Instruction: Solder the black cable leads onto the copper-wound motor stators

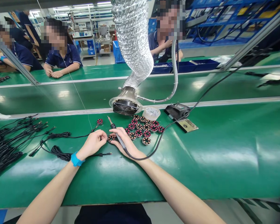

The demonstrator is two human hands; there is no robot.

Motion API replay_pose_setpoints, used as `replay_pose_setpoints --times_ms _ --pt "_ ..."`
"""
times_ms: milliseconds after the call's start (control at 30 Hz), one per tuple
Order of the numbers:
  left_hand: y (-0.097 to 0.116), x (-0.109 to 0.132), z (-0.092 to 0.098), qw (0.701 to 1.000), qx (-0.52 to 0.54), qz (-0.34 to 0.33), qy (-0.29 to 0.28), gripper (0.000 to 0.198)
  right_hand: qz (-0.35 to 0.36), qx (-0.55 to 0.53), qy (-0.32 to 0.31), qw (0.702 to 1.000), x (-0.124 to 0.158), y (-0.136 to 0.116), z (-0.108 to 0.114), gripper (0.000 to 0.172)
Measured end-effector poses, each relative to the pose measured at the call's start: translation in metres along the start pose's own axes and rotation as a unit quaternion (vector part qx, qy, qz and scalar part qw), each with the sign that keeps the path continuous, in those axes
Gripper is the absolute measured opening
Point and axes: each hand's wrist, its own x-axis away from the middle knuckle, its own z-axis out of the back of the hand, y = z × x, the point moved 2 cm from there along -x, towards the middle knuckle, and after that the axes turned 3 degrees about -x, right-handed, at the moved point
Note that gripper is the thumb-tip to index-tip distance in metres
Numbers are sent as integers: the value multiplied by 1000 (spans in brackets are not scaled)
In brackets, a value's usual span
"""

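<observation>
Green assembly benches run across the factory room, and at the far bench one co-worker (62, 56) in a dark blue shirt sits with folded hands. At the far edge of the near green bench (207, 161), a silver foil duct (133, 40) comes down to a fume extractor hood (125, 104). In the head view, the person's right hand (127, 142) is closed around a soldering iron (118, 133) like around a pen, and the tip points far and to the left. The left hand (92, 144), with a blue wristband (76, 159), lies just left of a small round motor stator (111, 138). Its fingers seem to touch the stator's rim, but it cannot be told if they truly grasp it. More stators (140, 127) are grouped just right of the hands, and black cables (7, 146) are heaped on the left. The iron's cord (151, 155) crosses the bench toward an iron stand (177, 112). If the iron tip is hot and slips, it could burn the left fingers or melt cable insulation. The stator could also slide if it is not held firmly, and a snag on the cord could pull the iron aside.
</observation>
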Motion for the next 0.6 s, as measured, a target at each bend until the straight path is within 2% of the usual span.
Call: replay_pose_setpoints --times_ms 167,267,333,400,500,600 --pt "3 -2 0 989 139 48 -15 23 7 29 -19 999 1 2 -2 55" --pt "2 -3 9 980 181 82 6 26 13 33 -12 999 2 1 -3 52" --pt "0 -2 17 982 159 95 21 27 16 40 -8 999 2 0 -2 49" --pt "-1 -1 18 990 102 98 -5 29 14 44 -2 999 2 0 -2 48" --pt "-1 2 9 995 10 72 -65 29 3 28 18 999 2 -1 -2 46" --pt "2 5 -3 997 -61 33 -39 25 -12 6 51 999 2 -3 -2 45"
